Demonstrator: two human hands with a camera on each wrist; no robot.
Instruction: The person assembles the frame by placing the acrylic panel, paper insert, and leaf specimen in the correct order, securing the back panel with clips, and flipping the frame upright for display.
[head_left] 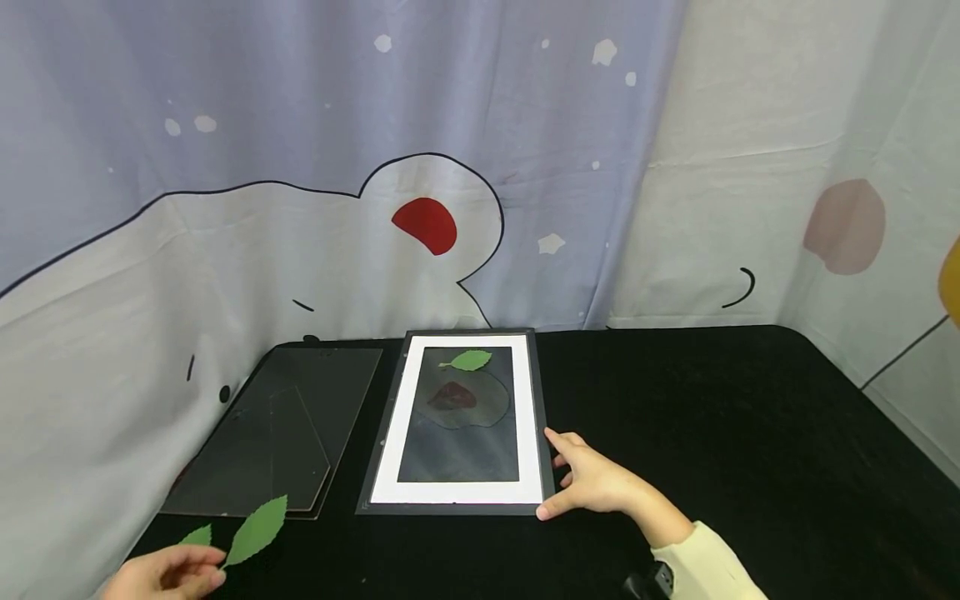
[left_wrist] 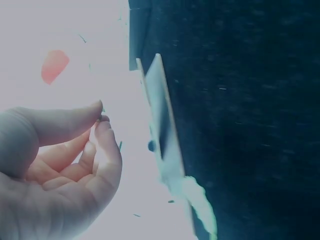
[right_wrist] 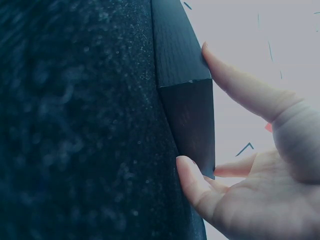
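In the head view my left hand (head_left: 168,573) pinches a green serrated leaf (head_left: 257,529) by its stem between thumb and fingertips. A second green leaf (head_left: 197,536) shows just behind those fingers. The left wrist view shows the pinching fingertips, with a pale, washed-out leaf (left_wrist: 200,202) low down. A dark picture frame (head_left: 453,509) with a white mat lies flat at the middle of the table. One more green leaf (head_left: 470,360) rests near the top of its dark centre. My right hand (head_left: 592,477) holds the frame's near right corner, thumb at the front edge, fingers along the side.
A dark backing board (head_left: 330,383) with a folded stand flap (head_left: 296,450) lies left of the picture frame. Black cloth (head_left: 697,417) covers the table. A printed curtain (head_left: 300,250) hangs behind and along both sides.
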